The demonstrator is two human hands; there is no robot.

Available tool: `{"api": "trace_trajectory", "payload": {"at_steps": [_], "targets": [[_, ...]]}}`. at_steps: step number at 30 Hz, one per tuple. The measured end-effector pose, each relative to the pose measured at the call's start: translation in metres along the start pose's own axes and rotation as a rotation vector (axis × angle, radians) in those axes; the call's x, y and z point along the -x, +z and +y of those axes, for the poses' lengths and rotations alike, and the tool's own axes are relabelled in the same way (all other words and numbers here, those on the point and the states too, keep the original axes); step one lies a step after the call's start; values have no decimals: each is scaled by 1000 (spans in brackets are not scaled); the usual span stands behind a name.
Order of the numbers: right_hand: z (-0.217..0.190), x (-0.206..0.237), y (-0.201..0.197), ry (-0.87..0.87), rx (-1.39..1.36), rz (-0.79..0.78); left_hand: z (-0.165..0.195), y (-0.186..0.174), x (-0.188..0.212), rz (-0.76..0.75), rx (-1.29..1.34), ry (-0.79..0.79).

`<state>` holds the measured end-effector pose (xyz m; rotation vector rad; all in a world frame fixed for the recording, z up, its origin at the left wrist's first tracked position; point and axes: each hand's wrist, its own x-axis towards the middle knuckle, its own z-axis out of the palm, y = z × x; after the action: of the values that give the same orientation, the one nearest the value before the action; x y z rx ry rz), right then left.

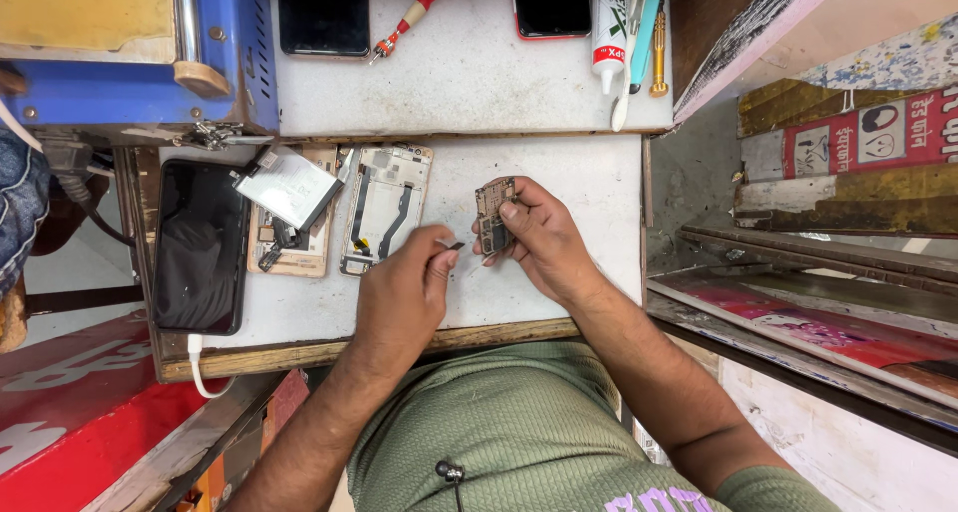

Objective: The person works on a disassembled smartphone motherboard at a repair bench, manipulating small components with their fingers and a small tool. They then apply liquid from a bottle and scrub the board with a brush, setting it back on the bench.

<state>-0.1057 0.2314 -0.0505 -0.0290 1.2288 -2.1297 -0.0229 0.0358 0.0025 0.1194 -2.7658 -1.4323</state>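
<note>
Circuit board (pixel 495 216) sits pinched upright between the thumb and fingers of the right hand (pixel 537 239), just above the white bench (pixel 589 188). The left hand (pixel 404 290), just to its left, pinches a small dark part (pixel 456 245) at its fingertips. Further left lie an open phone frame (pixel 385 208), a battery (pixel 289 186) and a black phone (pixel 200 245).
</note>
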Motion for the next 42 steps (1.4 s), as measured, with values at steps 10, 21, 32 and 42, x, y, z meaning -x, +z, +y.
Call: {"api": "trace_trajectory", "payload": {"at_steps": [10, 21, 32, 42], "targets": [[10, 3, 4, -152, 301, 23, 7, 4, -14, -26, 464, -279], [15, 5, 5, -187, 350, 2, 11, 4, -15, 53, 216, -177], [4, 8, 2, -114, 375, 1, -17, 3, -22, -212, 528, -143], [0, 8, -2, -88, 355, -40, -29, 11, -24, -239, 533, -79]]}}
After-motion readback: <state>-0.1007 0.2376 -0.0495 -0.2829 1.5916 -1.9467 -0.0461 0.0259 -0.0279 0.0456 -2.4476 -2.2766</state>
